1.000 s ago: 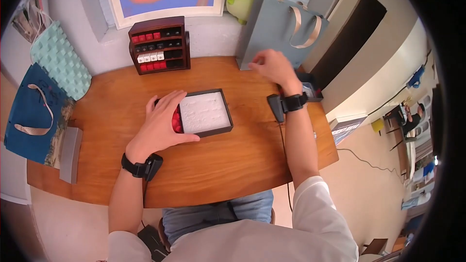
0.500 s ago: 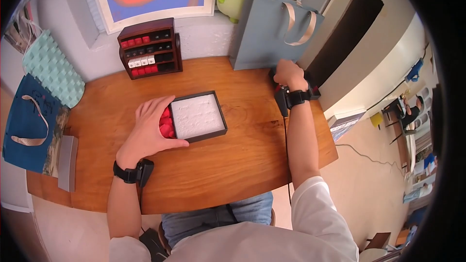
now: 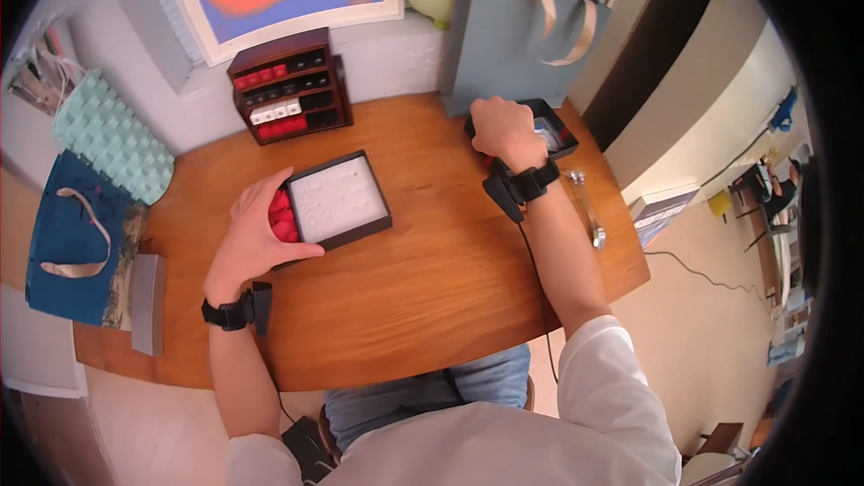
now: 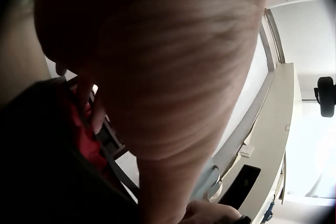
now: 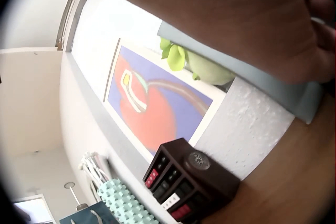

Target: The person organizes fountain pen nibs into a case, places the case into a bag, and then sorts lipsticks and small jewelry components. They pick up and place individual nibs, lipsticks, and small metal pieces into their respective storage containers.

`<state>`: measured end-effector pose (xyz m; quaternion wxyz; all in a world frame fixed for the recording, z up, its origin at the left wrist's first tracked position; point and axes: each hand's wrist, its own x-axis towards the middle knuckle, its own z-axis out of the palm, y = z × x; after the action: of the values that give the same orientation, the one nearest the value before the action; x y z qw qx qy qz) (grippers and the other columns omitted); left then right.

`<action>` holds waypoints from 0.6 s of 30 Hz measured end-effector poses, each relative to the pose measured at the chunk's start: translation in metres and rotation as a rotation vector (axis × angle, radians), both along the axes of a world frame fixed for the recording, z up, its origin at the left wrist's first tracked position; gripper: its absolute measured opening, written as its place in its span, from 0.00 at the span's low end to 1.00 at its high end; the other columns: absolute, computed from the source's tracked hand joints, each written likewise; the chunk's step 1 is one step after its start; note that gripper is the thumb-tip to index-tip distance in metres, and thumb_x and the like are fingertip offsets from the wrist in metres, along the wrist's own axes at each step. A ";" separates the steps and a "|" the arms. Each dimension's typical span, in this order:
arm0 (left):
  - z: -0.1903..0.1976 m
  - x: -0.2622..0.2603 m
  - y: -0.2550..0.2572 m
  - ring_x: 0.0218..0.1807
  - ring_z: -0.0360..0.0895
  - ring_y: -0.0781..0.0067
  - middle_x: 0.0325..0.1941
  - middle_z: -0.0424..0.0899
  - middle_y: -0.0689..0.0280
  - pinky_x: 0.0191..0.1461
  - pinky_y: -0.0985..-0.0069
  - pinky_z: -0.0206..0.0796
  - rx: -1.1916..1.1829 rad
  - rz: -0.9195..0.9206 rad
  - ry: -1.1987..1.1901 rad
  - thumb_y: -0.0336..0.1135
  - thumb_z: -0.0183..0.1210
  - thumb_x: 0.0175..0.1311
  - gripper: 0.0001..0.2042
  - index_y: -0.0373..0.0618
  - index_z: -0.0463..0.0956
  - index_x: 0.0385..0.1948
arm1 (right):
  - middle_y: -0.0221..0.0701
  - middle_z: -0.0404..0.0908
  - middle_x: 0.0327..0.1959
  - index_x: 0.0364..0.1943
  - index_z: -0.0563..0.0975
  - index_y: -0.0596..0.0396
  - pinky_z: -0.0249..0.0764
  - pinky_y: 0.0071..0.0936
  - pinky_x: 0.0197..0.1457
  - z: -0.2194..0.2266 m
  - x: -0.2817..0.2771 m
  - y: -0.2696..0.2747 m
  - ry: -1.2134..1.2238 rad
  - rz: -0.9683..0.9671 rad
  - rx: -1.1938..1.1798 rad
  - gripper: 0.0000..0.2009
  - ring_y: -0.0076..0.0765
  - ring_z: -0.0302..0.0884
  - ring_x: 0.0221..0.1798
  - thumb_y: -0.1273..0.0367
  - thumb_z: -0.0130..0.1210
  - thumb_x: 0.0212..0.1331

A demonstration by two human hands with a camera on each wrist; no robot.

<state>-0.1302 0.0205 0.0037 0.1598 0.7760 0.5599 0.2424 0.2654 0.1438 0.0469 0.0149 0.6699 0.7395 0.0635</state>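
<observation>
My left hand holds the left end of a black box, thumb along its near side and fingers over its far side. White foam fills most of the box. Several red pieces lie at its left end, and red shows under the hand in the left wrist view. At the back right, my right hand, fingers curled down, grips a second black box. Something clear and bluish lies inside that box. The right fingertips are hidden.
A dark wooden rack with red, black and white cubes stands at the back. A grey-blue bag rises behind my right hand. Left are a blue bag and a grey block. A shiny metal piece lies near the right edge.
My right hand has come down onto the second black box, and that box has shifted left, leaving the metal piece in fuller view. My left hand stays at the foam-filled box.
</observation>
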 end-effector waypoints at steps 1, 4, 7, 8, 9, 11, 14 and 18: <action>0.001 -0.003 0.000 0.82 0.66 0.43 0.78 0.75 0.51 0.87 0.51 0.56 -0.018 -0.009 -0.038 0.48 0.91 0.41 0.58 0.48 0.69 0.81 | 0.46 0.94 0.47 0.44 0.92 0.55 0.88 0.48 0.54 0.000 -0.008 -0.004 0.013 0.019 -0.007 0.10 0.58 0.94 0.52 0.72 0.67 0.59; 0.001 -0.008 -0.001 0.83 0.65 0.42 0.79 0.75 0.51 0.87 0.50 0.56 -0.044 -0.009 -0.086 0.50 0.90 0.42 0.58 0.48 0.68 0.81 | 0.48 0.93 0.46 0.43 0.89 0.59 0.88 0.50 0.55 0.001 -0.030 -0.017 0.029 0.112 -0.038 0.11 0.60 0.92 0.53 0.72 0.67 0.58; 0.004 -0.007 -0.003 0.83 0.65 0.42 0.80 0.74 0.51 0.87 0.51 0.56 -0.054 -0.010 -0.099 0.49 0.90 0.42 0.58 0.48 0.68 0.81 | 0.48 0.93 0.44 0.40 0.91 0.59 0.88 0.48 0.50 0.009 -0.047 -0.032 0.038 0.184 -0.078 0.08 0.58 0.94 0.49 0.72 0.67 0.58; 0.005 -0.006 -0.004 0.84 0.65 0.42 0.80 0.74 0.52 0.88 0.51 0.56 -0.058 -0.011 -0.092 0.49 0.90 0.42 0.58 0.48 0.68 0.81 | 0.48 0.93 0.44 0.40 0.91 0.59 0.88 0.48 0.50 0.009 -0.050 -0.036 0.040 0.196 -0.083 0.08 0.58 0.94 0.49 0.72 0.67 0.58; 0.005 -0.006 -0.004 0.84 0.65 0.42 0.80 0.74 0.52 0.88 0.51 0.56 -0.063 0.001 -0.091 0.49 0.90 0.42 0.58 0.48 0.68 0.81 | 0.50 0.93 0.44 0.39 0.90 0.60 0.88 0.48 0.51 0.009 -0.053 -0.039 0.107 0.254 -0.100 0.08 0.60 0.93 0.49 0.73 0.66 0.58; 0.006 -0.006 -0.004 0.84 0.65 0.44 0.82 0.71 0.50 0.88 0.54 0.58 -0.059 -0.010 -0.073 0.44 0.91 0.42 0.58 0.48 0.68 0.82 | 0.51 0.92 0.43 0.39 0.90 0.61 0.88 0.49 0.51 0.008 -0.060 -0.043 0.175 0.319 -0.122 0.08 0.62 0.93 0.49 0.73 0.66 0.57; 0.006 -0.005 -0.005 0.85 0.64 0.45 0.82 0.72 0.51 0.88 0.54 0.58 -0.053 -0.004 -0.085 0.43 0.90 0.42 0.57 0.48 0.68 0.81 | 0.46 0.93 0.42 0.41 0.91 0.57 0.86 0.49 0.54 0.003 -0.071 -0.046 0.232 0.349 -0.204 0.09 0.60 0.92 0.47 0.68 0.70 0.61; 0.005 -0.007 -0.004 0.84 0.65 0.46 0.81 0.72 0.51 0.88 0.55 0.58 -0.046 -0.021 -0.096 0.43 0.90 0.42 0.57 0.48 0.68 0.81 | 0.45 0.93 0.38 0.41 0.91 0.58 0.86 0.46 0.52 -0.010 -0.077 -0.045 0.371 0.438 -0.164 0.09 0.56 0.92 0.46 0.68 0.69 0.62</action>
<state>-0.1368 0.0160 0.0086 0.2070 0.7653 0.5489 0.2648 0.1880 0.0984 0.0365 -0.0806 0.4912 0.8592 -0.1184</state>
